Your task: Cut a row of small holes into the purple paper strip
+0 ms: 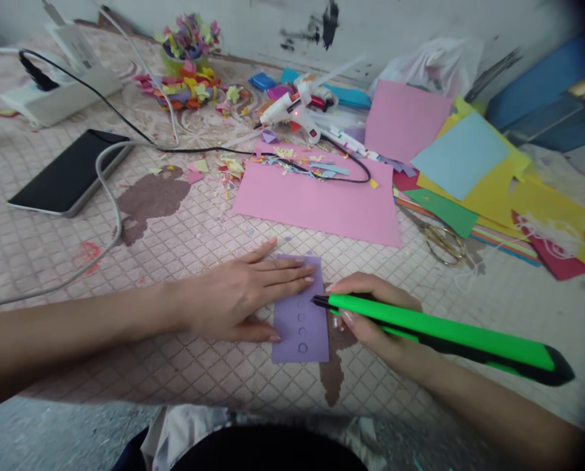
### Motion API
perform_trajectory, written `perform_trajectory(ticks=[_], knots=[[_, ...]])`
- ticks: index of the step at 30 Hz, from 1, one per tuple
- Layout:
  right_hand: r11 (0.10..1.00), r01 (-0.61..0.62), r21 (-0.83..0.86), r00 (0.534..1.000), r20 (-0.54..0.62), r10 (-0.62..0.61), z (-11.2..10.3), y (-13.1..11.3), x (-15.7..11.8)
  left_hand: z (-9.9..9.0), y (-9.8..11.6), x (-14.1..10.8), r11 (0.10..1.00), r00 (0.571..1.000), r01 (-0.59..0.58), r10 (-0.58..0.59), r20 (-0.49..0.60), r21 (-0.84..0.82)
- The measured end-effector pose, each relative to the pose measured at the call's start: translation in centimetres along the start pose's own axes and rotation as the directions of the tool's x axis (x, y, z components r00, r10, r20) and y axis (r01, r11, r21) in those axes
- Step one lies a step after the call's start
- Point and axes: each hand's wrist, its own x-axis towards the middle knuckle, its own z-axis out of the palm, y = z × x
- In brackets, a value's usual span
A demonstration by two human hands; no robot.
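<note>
A purple paper strip [285, 350] lies on the patterned tablecloth in front of me, with a column of small circles marked on it. My left hand [246, 291] rests flat across its upper left part, fingers stretched out and covering some of the paper. In my right hand [378, 320] is a green and black utility knife [434, 330], gripped near its front end. The knife's dark tip is over the paper, close to the topmost visible circle. Whether the tip touches the paper I cannot tell.
Beyond my hands lies a pink sheet [322, 209] strewn with paper scraps, near a white glue gun [297, 111]. Gold-handled scissors [444, 242] and coloured paper [462, 154] are at right. A phone [69, 170], cables and a power strip [59, 95] occupy the left, paper flowers [189, 42] the back.
</note>
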Motion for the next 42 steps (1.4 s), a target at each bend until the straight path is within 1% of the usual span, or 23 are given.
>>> perform_trajectory(ticks=[6,10,13,15,17,19,24,30,32,35,37,40,42], knots=[[1.0,-0.011,-0.007,1.0,0.018,0.011,0.1,0.3,0.1,0.6,0.8,0.1,0.997,0.995,0.069,-0.065,-0.076,0.045],[0.999,-0.009,0.04,0.998,0.055,0.007,0.1,1.1,0.0,0.8,0.7,0.1,0.998,0.992,0.047,-0.041,-0.122,0.05],[0.996,0.008,0.091,0.99,0.136,-0.021,-0.1,1.3,0.2,0.8,0.5,0.0,0.998,0.992,0.048,-0.042,-0.12,0.051],[0.992,0.017,0.123,0.988,0.151,-0.036,-0.4,1.3,0.4,0.7,0.5,0.0,0.997,0.993,0.05,-0.044,-0.105,0.052],[0.989,-0.006,0.147,0.987,0.161,-0.018,-0.6,1.1,0.6,0.7,0.6,0.0,0.997,0.995,0.054,-0.048,-0.092,0.058],[0.985,-0.055,0.166,0.982,0.19,0.023,-0.9,1.1,0.6,0.7,0.8,-0.1,0.995,0.994,0.065,-0.057,-0.092,0.077],[0.951,-0.176,0.254,0.973,0.19,0.129,-1.2,1.6,0.6,0.7,1.1,-0.2,0.989,0.99,0.086,-0.07,-0.123,0.123],[0.935,-0.219,0.28,0.961,0.23,0.156,-1.5,2.5,1.3,0.8,1.1,-0.1,0.991,0.988,0.099,-0.088,-0.129,0.087],[0.947,-0.196,0.255,0.968,0.207,0.145,-1.7,2.7,1.6,1.0,1.2,-0.1,0.991,0.984,0.114,-0.103,-0.142,0.071],[0.973,-0.142,0.18,0.988,0.091,0.128,-2.3,2.7,1.7,1.3,1.4,0.0,0.989,0.98,0.138,-0.129,-0.153,0.052],[0.979,-0.125,0.161,0.992,0.048,0.119,-2.5,2.6,1.8,1.4,1.6,0.2,0.986,0.976,0.159,-0.15,-0.158,0.05],[0.981,-0.09,0.17,0.995,0.056,0.081,-2.5,2.3,1.9,1.6,1.6,0.4,0.98,0.967,0.194,-0.183,-0.175,0.049],[0.988,-0.051,0.143,0.997,0.066,0.042,-2.3,2.0,1.9,1.6,1.4,0.4,0.979,0.963,0.2,-0.188,-0.193,0.045]])
